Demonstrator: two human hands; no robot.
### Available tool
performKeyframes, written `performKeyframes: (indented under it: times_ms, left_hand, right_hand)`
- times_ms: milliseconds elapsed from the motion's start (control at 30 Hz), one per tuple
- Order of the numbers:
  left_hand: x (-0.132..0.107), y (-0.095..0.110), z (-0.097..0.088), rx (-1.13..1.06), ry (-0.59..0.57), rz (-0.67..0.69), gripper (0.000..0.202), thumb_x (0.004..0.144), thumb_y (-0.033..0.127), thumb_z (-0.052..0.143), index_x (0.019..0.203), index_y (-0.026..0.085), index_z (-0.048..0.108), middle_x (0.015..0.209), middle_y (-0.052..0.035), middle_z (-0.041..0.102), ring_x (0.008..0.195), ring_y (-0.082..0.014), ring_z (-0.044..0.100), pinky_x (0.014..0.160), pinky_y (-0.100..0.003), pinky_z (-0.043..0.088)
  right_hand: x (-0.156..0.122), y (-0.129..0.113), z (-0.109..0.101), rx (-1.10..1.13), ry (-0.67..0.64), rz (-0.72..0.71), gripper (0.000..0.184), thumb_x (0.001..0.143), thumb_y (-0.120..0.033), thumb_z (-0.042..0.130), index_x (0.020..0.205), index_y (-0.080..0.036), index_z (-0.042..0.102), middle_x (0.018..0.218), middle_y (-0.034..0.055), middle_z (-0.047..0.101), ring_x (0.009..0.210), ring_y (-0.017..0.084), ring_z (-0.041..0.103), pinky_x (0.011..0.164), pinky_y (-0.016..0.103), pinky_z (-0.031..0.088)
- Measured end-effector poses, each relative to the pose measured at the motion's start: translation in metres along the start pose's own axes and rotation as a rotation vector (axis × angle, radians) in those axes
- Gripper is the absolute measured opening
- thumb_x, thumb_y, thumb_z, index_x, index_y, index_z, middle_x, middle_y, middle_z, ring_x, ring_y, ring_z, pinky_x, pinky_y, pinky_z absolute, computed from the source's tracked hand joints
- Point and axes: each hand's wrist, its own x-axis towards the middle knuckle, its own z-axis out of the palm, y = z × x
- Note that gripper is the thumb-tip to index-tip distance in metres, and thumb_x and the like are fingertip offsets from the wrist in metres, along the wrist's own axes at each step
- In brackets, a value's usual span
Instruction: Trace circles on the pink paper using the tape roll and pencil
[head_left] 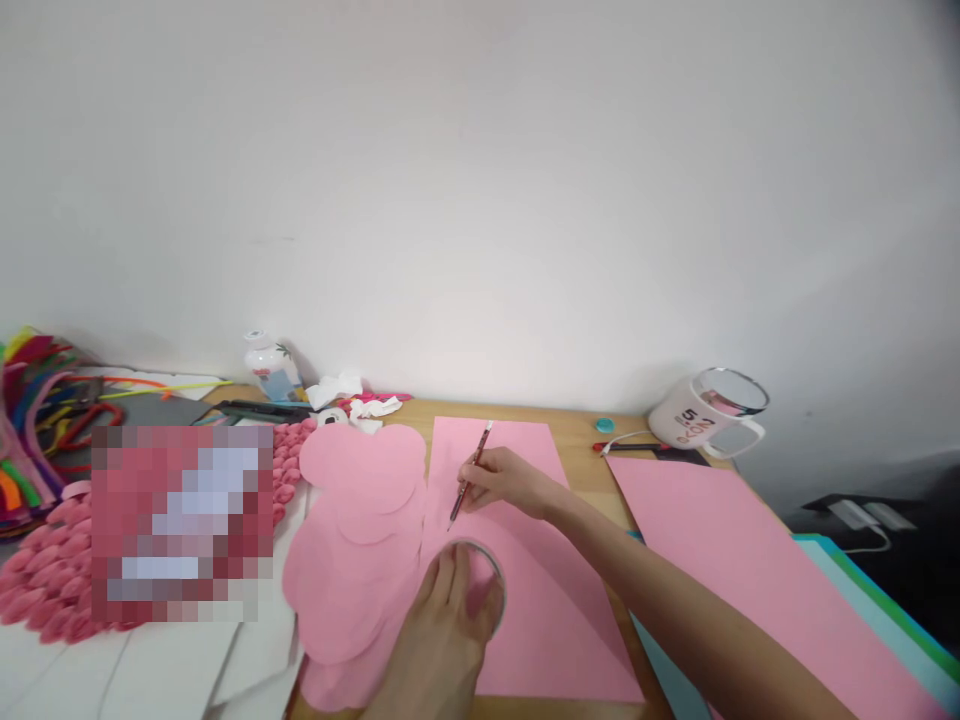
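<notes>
My right hand (504,482) pinches a dark pencil (460,492), its white end up and its point just above a pink sheet of paper (555,630). Below it, my left hand (442,615) holds a round, see-through disc-like piece with a silvery rim (502,585) against the same sheet. The fingers and thumb bear on this piece and hide much of it, so whether it is a lid or a ring I cannot tell. Several overlapping pink paper circles (337,590) lie directly left of the sheet.
A tilted white mug (694,415) stands back right, near a small teal cap (605,425). More pink paper (720,540) lies at the right. Leftward are a white bottle (271,365), crumpled tissue (335,388), a pink petalled piece (56,570) and colourful pipe cleaners (37,420).
</notes>
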Motion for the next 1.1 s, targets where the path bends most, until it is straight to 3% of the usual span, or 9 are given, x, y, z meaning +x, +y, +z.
performKeyframes:
  times_ms: [200,533,733,900,1100]
  left_hand:
    - [0.000,0.002,0.003,-0.013,-0.081,0.016,0.024,0.086,0.019,0.055,0.110,0.022,0.055,0.104,-0.0131,0.067,0.102,-0.0289,0.059,0.090,-0.043,0.042]
    - [0.004,-0.003,-0.008,-0.001,-0.177,0.068,0.032,0.086,0.013,0.052,0.117,0.021,0.049,0.108,-0.0132,0.066,0.104,-0.0291,0.061,0.091,-0.043,0.044]
    - [0.011,-0.005,-0.010,-0.023,-0.160,0.059,0.027,0.085,0.011,0.052,0.111,0.020,0.053,0.104,-0.0127,0.066,0.099,-0.0259,0.061,0.090,-0.042,0.046]
    - [0.014,-0.006,-0.013,-0.045,-0.154,0.062,0.021,0.085,0.014,0.055,0.105,0.020,0.059,0.102,-0.0132,0.066,0.097,-0.0255,0.060,0.087,-0.041,0.046]
    - [0.018,-0.005,-0.012,-0.076,-0.131,0.032,0.015,0.086,0.014,0.055,0.097,0.017,0.064,0.097,-0.0147,0.065,0.092,-0.0245,0.059,0.080,-0.040,0.049]
  right_hand:
    - [0.007,0.007,0.012,-0.022,0.005,-0.036,0.020,0.079,-0.030,0.063,0.069,-0.017,0.053,0.061,-0.0027,0.060,0.061,0.013,0.065,0.066,0.028,0.056]
    - [0.017,0.010,0.026,-0.133,-0.048,-0.073,0.013,0.082,-0.019,0.053,0.068,-0.018,0.053,0.063,-0.0019,0.062,0.061,0.013,0.066,0.061,0.023,0.053]
    - [0.016,0.011,0.029,-0.235,-0.009,-0.063,0.016,0.080,-0.014,0.052,0.064,-0.018,0.053,0.058,-0.0022,0.060,0.054,0.013,0.063,0.054,0.024,0.053]
    - [0.012,0.011,0.024,-0.255,0.024,-0.024,0.020,0.080,-0.014,0.050,0.060,-0.018,0.053,0.056,0.0000,0.062,0.051,0.015,0.063,0.051,0.024,0.053]
    - [0.005,0.022,0.005,-0.318,0.153,-0.060,0.017,0.077,-0.019,0.054,0.060,-0.017,0.053,0.054,0.0030,0.065,0.050,0.016,0.065,0.048,0.022,0.050]
